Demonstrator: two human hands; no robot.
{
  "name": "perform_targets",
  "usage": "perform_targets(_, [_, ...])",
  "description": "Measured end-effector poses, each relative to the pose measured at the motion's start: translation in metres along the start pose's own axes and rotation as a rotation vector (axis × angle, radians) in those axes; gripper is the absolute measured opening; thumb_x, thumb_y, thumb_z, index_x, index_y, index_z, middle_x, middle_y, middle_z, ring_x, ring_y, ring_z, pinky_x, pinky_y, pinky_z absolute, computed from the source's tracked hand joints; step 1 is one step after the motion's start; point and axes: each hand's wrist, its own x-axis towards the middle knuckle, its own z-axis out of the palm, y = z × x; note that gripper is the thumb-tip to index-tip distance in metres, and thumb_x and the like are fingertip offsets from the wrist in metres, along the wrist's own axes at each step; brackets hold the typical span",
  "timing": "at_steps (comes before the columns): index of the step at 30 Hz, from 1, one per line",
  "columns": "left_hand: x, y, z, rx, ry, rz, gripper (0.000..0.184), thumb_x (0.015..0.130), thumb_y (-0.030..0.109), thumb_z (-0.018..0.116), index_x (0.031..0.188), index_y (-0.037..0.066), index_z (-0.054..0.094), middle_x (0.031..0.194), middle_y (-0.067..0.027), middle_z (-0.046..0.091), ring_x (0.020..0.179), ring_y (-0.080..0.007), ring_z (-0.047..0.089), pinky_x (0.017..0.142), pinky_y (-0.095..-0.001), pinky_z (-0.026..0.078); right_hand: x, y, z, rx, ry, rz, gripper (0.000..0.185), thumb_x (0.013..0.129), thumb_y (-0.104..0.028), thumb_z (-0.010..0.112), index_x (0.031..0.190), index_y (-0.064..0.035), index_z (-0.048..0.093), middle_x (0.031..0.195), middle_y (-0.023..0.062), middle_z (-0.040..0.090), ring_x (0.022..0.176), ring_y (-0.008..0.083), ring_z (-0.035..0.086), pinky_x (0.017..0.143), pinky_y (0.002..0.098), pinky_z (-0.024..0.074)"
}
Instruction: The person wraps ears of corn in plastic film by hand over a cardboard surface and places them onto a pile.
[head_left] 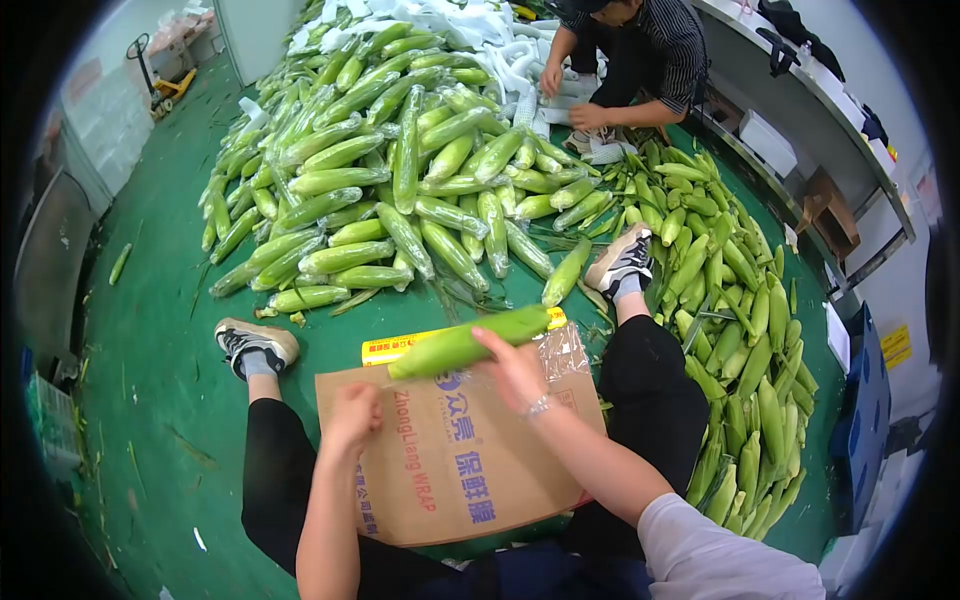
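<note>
A green ear of corn (450,347) is in my right hand (512,372), held near its middle above the far edge of a flat cardboard box (430,450). My left hand (355,408) is over the box's left part, fingers curled, close to the corn's left end; whether it holds anything is too small to tell. Behind the box lies a yellow wrap roll (400,345), partly hidden by the corn. Clear film (563,352) covers the box's far right corner. Another ear (567,272) lies just beyond.
A large pile of film-wrapped corn (345,180) lies ahead on the green floor (160,330). Bare husked ears (765,390) are heaped at the right. A co-worker (660,60) crouches at the back, hands low. A metal shelf (800,85) stands along the right wall.
</note>
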Motion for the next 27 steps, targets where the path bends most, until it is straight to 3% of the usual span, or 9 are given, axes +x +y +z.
perform_targets(1, [-0.027, 0.025, 0.000, -0.390, -0.076, 0.077, 0.025, 0.093, 0.016, 0.050, 0.069, 0.009, 0.047, 0.063, -0.0040, 0.054, 0.057, -0.0129, 0.054, 0.054, -0.0274, 0.046, -0.002, 0.003, -0.007, 0.005, -0.004, 0.023, 0.049, 0.077, -0.024, 0.079, 0.113, 0.0023, 0.058, 0.108, 0.0103, 0.064, 0.096, 0.0200, 0.063, 0.076, 0.0348, 0.0532])
perform_targets(5, [-0.042, 0.025, 0.047, -0.701, 0.222, 0.489, 0.022, 0.094, 0.013, 0.052, 0.075, 0.003, 0.054, 0.081, -0.0111, 0.064, 0.072, -0.0209, 0.061, 0.070, -0.0317, 0.049, -0.026, -0.004, -0.004, -0.174, 0.031, 0.123, 0.052, 0.081, -0.032, 0.075, 0.114, 0.0047, 0.059, 0.107, 0.0133, 0.065, 0.090, 0.0190, 0.065, 0.070, 0.0315, 0.0550])
perform_targets(7, [-0.032, 0.032, 0.075, -0.037, 0.217, 0.550, 0.025, 0.095, 0.015, 0.054, 0.116, 0.002, 0.060, 0.110, -0.0110, 0.063, 0.098, -0.0194, 0.059, 0.087, -0.0356, 0.047, -0.020, -0.007, 0.001, -0.273, 0.030, 0.199, 0.053, 0.083, -0.036, 0.073, 0.113, 0.0057, 0.059, 0.107, 0.0147, 0.065, 0.090, 0.0181, 0.065, 0.070, 0.0308, 0.0552])
perform_targets(9, [-0.014, 0.025, 0.084, 0.944, 0.253, 0.972, 0.049, 0.085, 0.029, 0.068, 0.126, 0.003, 0.054, 0.119, -0.0149, 0.057, 0.104, -0.0269, 0.055, 0.089, -0.0391, 0.044, -0.022, -0.019, -0.005, -0.327, -0.087, 0.225, 0.062, 0.082, -0.043, 0.071, 0.113, 0.0087, 0.057, 0.105, 0.0149, 0.065, 0.092, 0.0174, 0.065, 0.074, 0.0300, 0.0544])
perform_targets(11, [-0.023, 0.037, 0.086, 1.036, 0.193, 0.983, 0.067, 0.074, 0.039, 0.074, 0.128, 0.004, 0.052, 0.117, -0.0166, 0.056, 0.106, -0.0307, 0.054, 0.090, -0.0412, 0.043, -0.030, -0.023, -0.033, -0.465, -0.204, 0.222, 0.065, 0.082, -0.046, 0.072, 0.114, 0.0083, 0.056, 0.105, 0.0138, 0.065, 0.095, 0.0194, 0.064, 0.078, 0.0320, 0.0536])
perform_targets(15, [-0.011, 0.051, 0.079, 1.249, 0.015, 0.898, 0.088, 0.060, 0.050, 0.080, 0.129, 0.004, 0.050, 0.113, -0.0160, 0.055, 0.105, -0.0324, 0.054, 0.088, -0.0419, 0.044, -0.051, -0.068, -0.083, -1.798, -0.186, -0.980, 0.046, 0.079, -0.027, 0.072, 0.118, -0.0085, 0.058, 0.096, 0.0116, 0.061, 0.086, 0.0255, 0.059, 0.080, 0.0368, 0.0487])
perform_targets(16, [-0.013, 0.058, 0.081, 1.302, 0.021, 0.907, 0.082, 0.062, 0.047, 0.080, 0.126, 0.005, 0.051, 0.110, -0.0157, 0.055, 0.102, -0.0317, 0.056, 0.083, -0.0411, 0.048, -0.035, -0.060, -0.099, -1.708, -0.219, -1.135, 0.031, 0.078, -0.014, 0.068, 0.108, -0.0097, 0.062, 0.091, 0.0114, 0.059, 0.074, 0.0256, 0.058, 0.069, 0.0333, 0.0478])
perform_targets(22, [-0.029, 0.054, 0.069, 1.349, 0.020, 0.888, 0.070, 0.066, 0.031, 0.080, 0.124, 0.007, 0.052, 0.105, -0.0164, 0.057, 0.096, -0.0332, 0.060, 0.076, -0.0416, 0.051, 0.000, -0.115, -0.108, -1.123, 0.263, -0.905, 0.013, 0.083, 0.006, 0.050, 0.092, -0.0021, 0.057, 0.078, 0.0130, 0.055, 0.062, 0.0235, 0.058, 0.058, 0.0338, 0.0464])
perform_targets(27, [-0.043, 0.050, 0.071, 1.357, 0.041, 0.846, 0.066, 0.065, 0.027, 0.081, 0.122, 0.009, 0.053, 0.102, -0.0126, 0.058, 0.095, -0.0301, 0.061, 0.073, -0.0408, 0.052, -0.049, -0.074, -0.111, -1.498, -0.448, -0.898, 0.039, 0.076, -0.011, 0.067, 0.113, -0.0069, 0.056, 0.107, 0.0149, 0.056, 0.102, 0.0358, 0.052, 0.090, 0.0429, 0.0438])
